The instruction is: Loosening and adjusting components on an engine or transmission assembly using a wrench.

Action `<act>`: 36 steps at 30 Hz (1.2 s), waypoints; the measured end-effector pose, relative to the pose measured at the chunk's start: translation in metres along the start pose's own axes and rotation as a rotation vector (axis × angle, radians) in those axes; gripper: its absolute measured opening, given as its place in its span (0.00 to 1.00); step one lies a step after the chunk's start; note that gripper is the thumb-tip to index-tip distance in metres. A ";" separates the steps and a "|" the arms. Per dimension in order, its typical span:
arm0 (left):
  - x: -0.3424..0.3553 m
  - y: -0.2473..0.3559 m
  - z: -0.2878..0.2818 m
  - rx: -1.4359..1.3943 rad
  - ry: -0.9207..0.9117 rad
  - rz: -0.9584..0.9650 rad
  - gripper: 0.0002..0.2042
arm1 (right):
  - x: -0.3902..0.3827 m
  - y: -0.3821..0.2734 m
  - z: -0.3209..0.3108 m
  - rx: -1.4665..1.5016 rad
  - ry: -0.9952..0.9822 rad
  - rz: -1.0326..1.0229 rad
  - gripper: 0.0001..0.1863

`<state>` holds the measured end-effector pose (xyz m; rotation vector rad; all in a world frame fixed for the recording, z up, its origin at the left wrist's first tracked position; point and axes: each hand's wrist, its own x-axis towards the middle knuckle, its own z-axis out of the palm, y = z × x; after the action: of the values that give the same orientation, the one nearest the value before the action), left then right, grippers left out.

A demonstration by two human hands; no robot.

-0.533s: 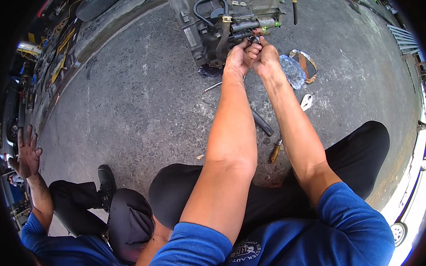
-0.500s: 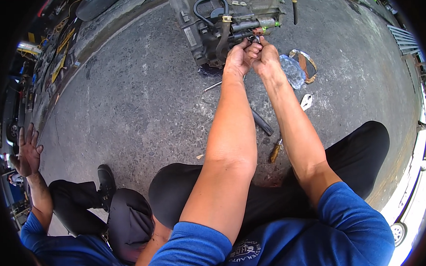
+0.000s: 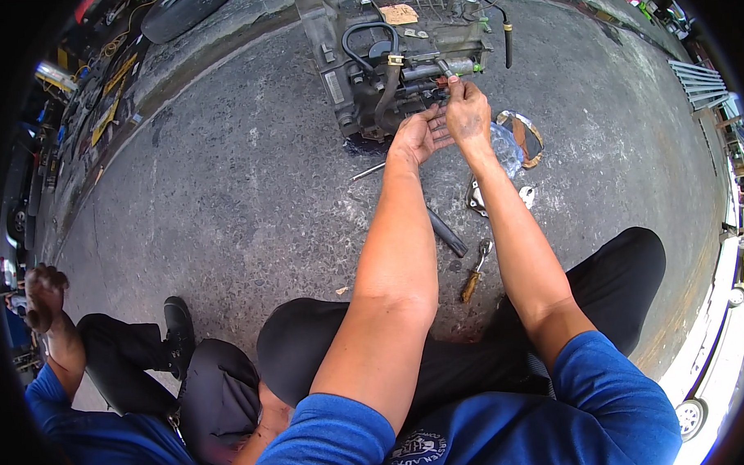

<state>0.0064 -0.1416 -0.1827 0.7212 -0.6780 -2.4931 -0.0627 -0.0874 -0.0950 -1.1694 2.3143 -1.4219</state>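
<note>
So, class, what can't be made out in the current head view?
All in the head view:
Machine unit: cut off by the top edge.
Metal piece in the right hand: partly covered by the grip, too small to identify.
Metal plate: partly hidden behind the right forearm.
Co-worker's hand: blurred.

1. Mechanical assembly [image 3: 421,53]: grey metal, dull, grimy
2. Small fitting [image 3: 446,68]: silvery metal
3. Hose [image 3: 390,91]: black, rubber-like, matt
4. Film [image 3: 508,152]: clear plastic, glossy, crumpled
5. Ratchet [image 3: 482,256]: bright metal, smooth; handle [image 3: 470,290] amber, plastic-looking
6. Floor [image 3: 223,197]: concrete-like, rough, stained
7. Shirt [image 3: 518,432]: blue cloth, matt
</note>
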 end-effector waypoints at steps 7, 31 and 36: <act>-0.002 0.005 -0.002 0.000 0.019 0.054 0.15 | -0.001 -0.003 0.006 -0.303 0.044 -0.106 0.21; -0.002 -0.012 0.002 -0.222 -0.046 0.054 0.20 | -0.020 -0.001 0.024 -0.280 0.077 -0.285 0.16; 0.011 -0.013 -0.035 -0.032 -0.045 0.130 0.17 | -0.021 -0.021 0.030 -0.273 0.064 -0.287 0.16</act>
<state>0.0145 -0.1488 -0.2202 0.5920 -0.6772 -2.4021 -0.0216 -0.0979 -0.0983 -1.6112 2.5262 -1.2687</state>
